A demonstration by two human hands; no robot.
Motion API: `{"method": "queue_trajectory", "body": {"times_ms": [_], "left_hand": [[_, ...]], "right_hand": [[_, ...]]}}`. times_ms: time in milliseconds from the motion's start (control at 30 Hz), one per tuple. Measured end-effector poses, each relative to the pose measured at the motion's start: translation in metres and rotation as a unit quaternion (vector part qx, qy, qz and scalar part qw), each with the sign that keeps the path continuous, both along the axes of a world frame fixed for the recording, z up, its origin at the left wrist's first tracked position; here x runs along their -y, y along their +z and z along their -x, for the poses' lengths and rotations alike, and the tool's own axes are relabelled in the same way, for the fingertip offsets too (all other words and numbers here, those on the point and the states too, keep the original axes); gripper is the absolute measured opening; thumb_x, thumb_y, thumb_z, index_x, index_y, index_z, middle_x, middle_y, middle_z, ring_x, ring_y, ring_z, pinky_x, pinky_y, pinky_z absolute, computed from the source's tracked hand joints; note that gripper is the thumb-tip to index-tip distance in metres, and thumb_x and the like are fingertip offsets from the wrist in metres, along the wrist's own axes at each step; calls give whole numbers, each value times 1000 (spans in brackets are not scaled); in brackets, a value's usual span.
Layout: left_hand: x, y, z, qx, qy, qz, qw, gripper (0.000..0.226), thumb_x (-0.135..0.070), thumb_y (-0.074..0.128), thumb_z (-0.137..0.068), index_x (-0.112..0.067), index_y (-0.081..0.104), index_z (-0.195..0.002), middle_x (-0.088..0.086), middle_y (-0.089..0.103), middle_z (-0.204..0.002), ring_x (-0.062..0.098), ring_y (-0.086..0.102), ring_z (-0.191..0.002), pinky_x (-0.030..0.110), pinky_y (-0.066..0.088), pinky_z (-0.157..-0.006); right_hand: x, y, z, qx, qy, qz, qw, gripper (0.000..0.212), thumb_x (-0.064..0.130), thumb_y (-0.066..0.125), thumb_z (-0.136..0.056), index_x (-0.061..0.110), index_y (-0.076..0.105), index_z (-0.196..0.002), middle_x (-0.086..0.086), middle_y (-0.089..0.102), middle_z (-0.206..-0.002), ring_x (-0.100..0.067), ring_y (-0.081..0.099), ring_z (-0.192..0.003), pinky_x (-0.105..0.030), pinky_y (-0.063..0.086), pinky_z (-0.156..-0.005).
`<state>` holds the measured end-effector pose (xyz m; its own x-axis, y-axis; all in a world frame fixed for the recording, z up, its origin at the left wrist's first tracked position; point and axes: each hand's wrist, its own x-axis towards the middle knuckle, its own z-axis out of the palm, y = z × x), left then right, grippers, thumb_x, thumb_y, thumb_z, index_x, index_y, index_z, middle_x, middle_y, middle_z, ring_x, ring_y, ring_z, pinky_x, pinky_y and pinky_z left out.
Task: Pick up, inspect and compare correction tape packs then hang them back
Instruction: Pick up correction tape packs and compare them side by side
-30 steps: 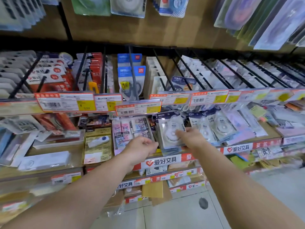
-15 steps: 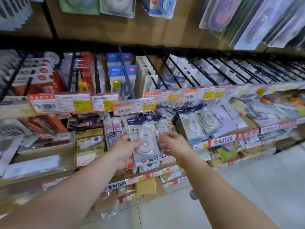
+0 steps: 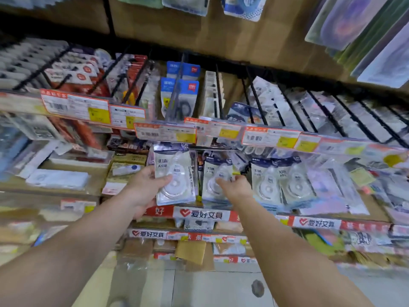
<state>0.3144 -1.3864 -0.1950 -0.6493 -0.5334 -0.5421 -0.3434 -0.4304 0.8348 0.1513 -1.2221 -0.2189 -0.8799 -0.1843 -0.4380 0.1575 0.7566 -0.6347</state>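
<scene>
Clear plastic covers the tape pack (image 3: 174, 178) in the left hand (image 3: 141, 189), whose grip is curled round its left edge with the thumb on the front. The pack is held in front of the shelf (image 3: 199, 214), below the price tags (image 3: 164, 134). The right hand (image 3: 234, 187) pinches a second pack (image 3: 215, 173) that hangs just beside more packs (image 3: 281, 180).
</scene>
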Motion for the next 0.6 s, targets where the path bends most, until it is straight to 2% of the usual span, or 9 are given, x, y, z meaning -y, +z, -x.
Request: {"method": "queue_trajectory", "body": {"times_ms": [67,167,233,333,433,500,533,567,600], "left_hand": [[-7,0,-1,3,21,8,1000,59,-20,73,-86,-18,48,-140,4,62,-130,26,64,-104,44,56,-81],[-15,2,-4,2,40,27,999,35,-16,67,-92,-21,56,-125,-5,58,-118,14,60,-85,31,50,-64],[-19,2,-7,12,51,35,998,20,-15,68,-92,-21,61,-110,0,67,-115,20,66,-88,36,55,-70],[-25,3,-10,31,66,42,996,27,-15,70,-90,-17,61,-116,8,72,-113,28,70,-97,45,58,-82],[-27,2,-17,24,37,54,998,30,-11,68,-92,-15,62,-121,10,73,-112,25,72,-92,37,58,-73],[-25,9,-29,32,-15,73,997,25,-12,68,-92,-17,63,-116,5,74,-96,14,72,-72,26,55,-56],[-22,16,-38,39,-45,89,994,25,-15,71,-90,-19,64,-113,3,74,-91,11,71,-66,25,55,-53],[-17,23,-50,39,-85,101,991,29,-21,77,-85,-22,66,-112,3,75,-92,17,74,-73,31,60,-62],[-10,30,-63,45,-125,112,985,40,-29,84,-76,-24,67,-112,5,77,-98,27,75,-88,42,60,-80]], "right_hand": [[0,-4,6,11,15,1,1000,51,40,69,-85,6,56,-121,-6,65,-111,-27,61,-95,-28,42,-76],[-3,-5,12,14,53,-27,998,32,27,67,-84,6,61,-108,-9,65,-95,-24,59,-82,-29,46,-71],[-7,-6,16,21,74,-37,996,41,27,68,-86,1,61,-117,-14,66,-95,-25,59,-80,-32,45,-69],[-12,-7,19,43,64,5,997,56,24,72,-85,-3,53,-130,-17,67,-103,-28,63,-87,-36,51,-74],[-25,-7,20,100,71,55,991,71,21,83,-74,1,49,-133,-16,63,-124,-30,62,-103,-41,54,-84],[-38,-3,21,151,144,60,976,89,29,91,-59,9,49,-136,-10,63,-127,-26,63,-109,-44,55,-92],[-43,2,20,166,195,57,965,93,33,93,-56,14,50,-136,-6,63,-128,-24,64,-110,-44,55,-94],[-47,17,13,175,259,45,949,85,34,93,-59,16,52,-132,-3,64,-127,-21,64,-111,-41,54,-96],[-49,32,4,180,319,39,930,70,30,90,-67,16,55,-127,-1,65,-125,-18,64,-111,-37,54,-97]]}}
